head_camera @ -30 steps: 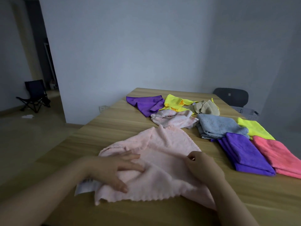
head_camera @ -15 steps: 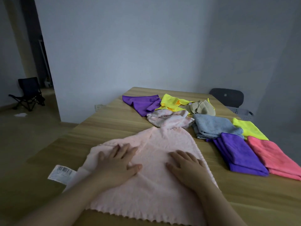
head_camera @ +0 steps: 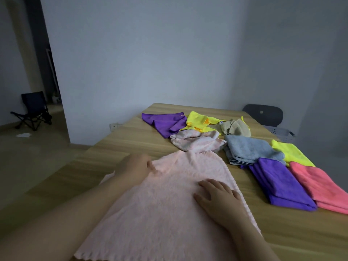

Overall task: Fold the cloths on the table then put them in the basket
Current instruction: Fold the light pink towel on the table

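Since half a second ago, when both hands lay flat side by side on it, the left hand has gone out to the far-left edge of the pale pink fluffy terry cloth. The right hand stays on the cloth's right half, fingers straight and slightly spread, pressing down. The left hand is motion-blurred; thumb seems to sit at the hem, but cannot tell whether the fingers pinch it or only touch. Judgement: smoothing is over, first fold about to start, right hand acting as anchor. The cloth lies spread on the near part of the light wood-grain table, one layer, scalloped hem toward the viewer, its far corner touching a crumpled pink plush cloth. Pile looks thick and soft; likely to hold a crease poorly and slide on the smooth top. Further off, unfolded: a purple smooth microfibre cloth, a yellow crumpled cloth, a beige bunched cloth. At right, folded flat rectangles: grey-blue towel, purple folded cloth, coral-pink folded cloth, lime folded cloth. Grey perforated plastic basket sits beyond the far right edge, well apart from the hands.
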{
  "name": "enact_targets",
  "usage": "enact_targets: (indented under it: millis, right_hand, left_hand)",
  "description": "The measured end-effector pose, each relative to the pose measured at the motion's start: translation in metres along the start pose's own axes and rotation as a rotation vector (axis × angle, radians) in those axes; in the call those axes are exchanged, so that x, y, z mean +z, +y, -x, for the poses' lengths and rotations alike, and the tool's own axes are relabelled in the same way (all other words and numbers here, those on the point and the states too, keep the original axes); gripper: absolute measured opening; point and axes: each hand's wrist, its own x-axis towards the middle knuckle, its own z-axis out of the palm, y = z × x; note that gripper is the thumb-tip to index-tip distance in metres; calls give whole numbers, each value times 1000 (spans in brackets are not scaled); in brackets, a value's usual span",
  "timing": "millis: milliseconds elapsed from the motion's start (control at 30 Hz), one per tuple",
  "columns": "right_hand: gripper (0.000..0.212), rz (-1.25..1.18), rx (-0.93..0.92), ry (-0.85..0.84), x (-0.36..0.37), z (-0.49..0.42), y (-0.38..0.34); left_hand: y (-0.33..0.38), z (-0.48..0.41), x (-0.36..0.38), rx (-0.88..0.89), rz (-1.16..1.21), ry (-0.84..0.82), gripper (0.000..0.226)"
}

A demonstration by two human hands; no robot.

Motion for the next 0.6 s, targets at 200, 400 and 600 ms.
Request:
enact_targets:
  millis: [200, 400, 600]
  right_hand:
    - [47, -14, 17, 19, -1, -4, -2]
    - [50, -40, 17, 38, -3, -6, -3]
    - [53, 27, 2, -74, 1, -3, 2]
  left_hand:
    - [1, -47, -6, -323, 493, 286, 36]
    - [-1, -19, 53, 1, -159, -244, 65]
    - [-20, -13, 42, -30, -268, -343, 72]
